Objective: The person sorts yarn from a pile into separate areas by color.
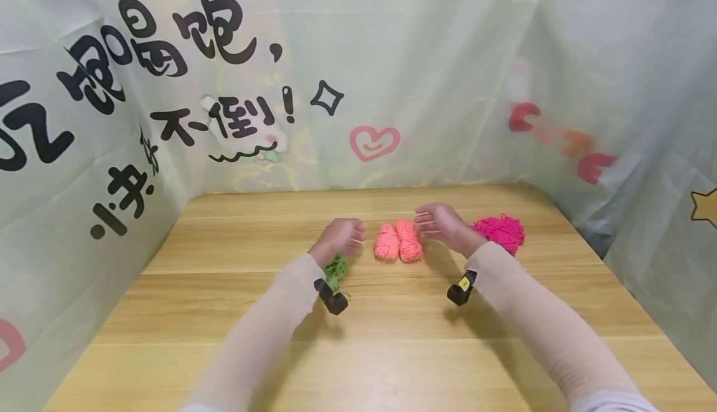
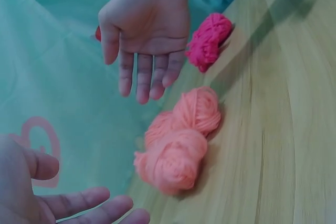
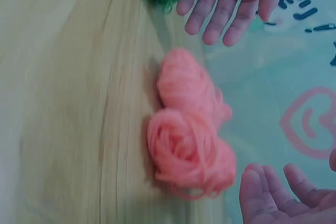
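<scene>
Two coral-pink yarn balls (image 1: 398, 241) lie side by side on the table, touching each other. To their left my left hand (image 1: 339, 236) is held with its fingers extended and nothing in it. My right hand (image 1: 439, 222) is just to their right, palm facing them, fingers straight. In the left wrist view the two coral yarn balls (image 2: 178, 142) sit between the palms, apart from both. Green yarn (image 1: 336, 271) lies partly hidden below my left wrist. A bundle of magenta yarn (image 1: 500, 232) rests beyond my right wrist, which covers part of it.
The wooden table (image 1: 386, 350) reaches back to a printed fabric curtain (image 1: 437, 88), which also hangs along both sides. A small black camera (image 1: 332, 297) is strapped to the left wrist, and another black camera (image 1: 462, 287) to the right.
</scene>
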A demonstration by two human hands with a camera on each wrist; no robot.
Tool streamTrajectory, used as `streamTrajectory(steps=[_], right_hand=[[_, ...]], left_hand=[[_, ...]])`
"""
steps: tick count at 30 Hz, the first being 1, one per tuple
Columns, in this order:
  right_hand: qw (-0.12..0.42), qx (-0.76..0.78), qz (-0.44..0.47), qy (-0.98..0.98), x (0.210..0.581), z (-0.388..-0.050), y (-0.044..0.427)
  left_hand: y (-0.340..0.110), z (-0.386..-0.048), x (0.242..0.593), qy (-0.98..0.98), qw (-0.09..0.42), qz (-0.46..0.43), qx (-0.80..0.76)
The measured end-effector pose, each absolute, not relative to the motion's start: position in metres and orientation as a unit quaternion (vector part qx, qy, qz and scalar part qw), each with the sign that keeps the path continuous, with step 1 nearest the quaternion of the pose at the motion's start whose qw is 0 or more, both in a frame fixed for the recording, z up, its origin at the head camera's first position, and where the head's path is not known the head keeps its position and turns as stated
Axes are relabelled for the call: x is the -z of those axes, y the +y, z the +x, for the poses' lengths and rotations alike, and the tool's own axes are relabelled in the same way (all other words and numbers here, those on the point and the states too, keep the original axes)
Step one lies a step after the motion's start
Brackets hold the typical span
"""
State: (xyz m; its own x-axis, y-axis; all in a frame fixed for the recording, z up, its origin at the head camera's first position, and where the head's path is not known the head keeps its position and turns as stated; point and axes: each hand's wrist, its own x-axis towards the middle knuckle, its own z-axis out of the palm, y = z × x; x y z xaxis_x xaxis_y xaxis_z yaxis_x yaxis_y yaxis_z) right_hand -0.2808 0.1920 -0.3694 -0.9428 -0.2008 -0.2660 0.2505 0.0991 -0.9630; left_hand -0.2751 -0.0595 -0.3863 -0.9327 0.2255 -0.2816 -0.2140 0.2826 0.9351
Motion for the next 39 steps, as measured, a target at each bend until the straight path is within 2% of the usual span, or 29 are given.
streamTrajectory(steps=[10,18,24,29,39], right_hand=[[0.224,0.696,-0.003,0.682,0.373,-0.265,0.169],[0.275,0.718,-0.017,0.639,0.380,-0.255,0.141],[0.293,0.703,-0.031,0.647,0.392,-0.245,0.120],[0.309,0.673,-0.042,0.671,0.402,-0.236,0.104],[0.302,0.641,-0.040,0.704,0.405,-0.226,0.074]], left_hand=[[-0.089,-0.268,0.378,0.772,0.179,-0.014,-0.610],[-0.125,-0.274,0.379,0.832,0.126,0.005,-0.541],[-0.139,-0.274,0.391,0.849,0.145,0.009,-0.507],[-0.141,-0.269,0.396,0.898,0.156,0.034,-0.410],[-0.139,-0.267,0.400,0.918,0.164,0.052,-0.358]])
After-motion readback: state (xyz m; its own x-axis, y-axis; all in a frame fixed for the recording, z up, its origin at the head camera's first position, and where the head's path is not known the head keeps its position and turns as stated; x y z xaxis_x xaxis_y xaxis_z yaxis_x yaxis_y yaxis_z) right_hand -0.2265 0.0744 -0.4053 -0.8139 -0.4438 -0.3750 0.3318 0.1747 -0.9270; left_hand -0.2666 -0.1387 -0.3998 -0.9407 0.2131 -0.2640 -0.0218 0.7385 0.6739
